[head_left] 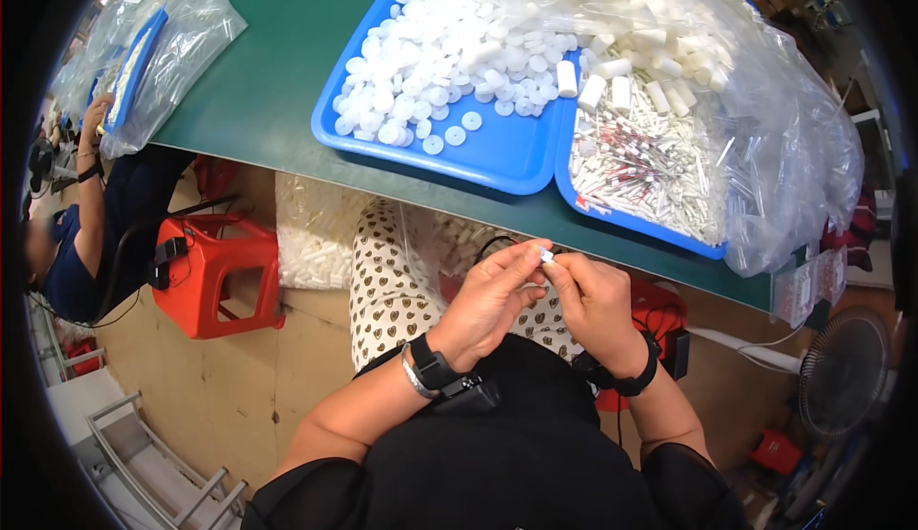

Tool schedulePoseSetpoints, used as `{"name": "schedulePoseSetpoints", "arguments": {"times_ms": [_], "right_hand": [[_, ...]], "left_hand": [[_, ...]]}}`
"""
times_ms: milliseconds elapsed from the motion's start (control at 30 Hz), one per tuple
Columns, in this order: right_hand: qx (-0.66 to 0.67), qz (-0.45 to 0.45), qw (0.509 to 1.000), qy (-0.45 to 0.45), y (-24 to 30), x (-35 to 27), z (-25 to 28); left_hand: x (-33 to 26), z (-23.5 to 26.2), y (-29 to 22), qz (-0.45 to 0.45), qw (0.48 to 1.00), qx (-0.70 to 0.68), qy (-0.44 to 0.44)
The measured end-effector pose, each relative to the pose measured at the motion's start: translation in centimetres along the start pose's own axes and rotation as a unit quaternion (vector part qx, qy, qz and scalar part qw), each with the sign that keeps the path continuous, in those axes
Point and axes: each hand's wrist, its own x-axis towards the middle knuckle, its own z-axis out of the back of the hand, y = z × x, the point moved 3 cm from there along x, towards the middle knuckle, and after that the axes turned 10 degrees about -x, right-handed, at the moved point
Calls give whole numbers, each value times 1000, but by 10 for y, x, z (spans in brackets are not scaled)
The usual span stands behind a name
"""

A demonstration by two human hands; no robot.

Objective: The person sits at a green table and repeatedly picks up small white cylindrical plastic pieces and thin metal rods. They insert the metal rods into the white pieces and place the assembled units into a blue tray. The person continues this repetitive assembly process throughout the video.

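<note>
On the worktop [258,71], the left tray [507,152] with discs [421,81] stands beside the right tray [612,216] with sticks [660,172]. On the floor [316,367], at left, is a stool [225,267].

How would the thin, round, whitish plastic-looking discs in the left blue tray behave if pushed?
The discs would probably slide, being flat and loosely piled. They are likely light, because they seem thin. Overlapping ones may tumble.

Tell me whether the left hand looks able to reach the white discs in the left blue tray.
Probably yes: on the person's side, nothing covers the white discs in the left blue tray, though the left hand appears to be pinching a small white piece.
</note>
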Motion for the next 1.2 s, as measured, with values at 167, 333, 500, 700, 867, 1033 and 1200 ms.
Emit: {"name": "schedulePoseSetpoints", "arguments": {"times_ms": [167, 333, 500, 700, 867, 1033, 1200], "right_hand": [[-92, 45, 994, -39, -4, 27, 47], [-259, 109, 959, -28, -31, 55, 68], [-257, 111, 956, 86, -44, 74, 64], [-193, 103, 970, 108, -52, 81, 62], [-112, 75, 991, 18, -48, 71, 65], [37, -38, 998, 31, -32, 39, 64], [62, 14, 998, 29, -18, 21, 42]], "left_hand": [[-4, -4, -16, -44, 999, 23, -21], [-5, -12, -18, -37, 998, 40, -20], [-4, -15, -18, -53, 997, 53, -18], [-2, -14, -19, -63, 997, 48, -18], [-1, -17, -25, -77, 996, 43, -30], [-4, -23, -30, -92, 994, 51, -25], [-5, -31, -35, -115, 993, 34, -6]]}}
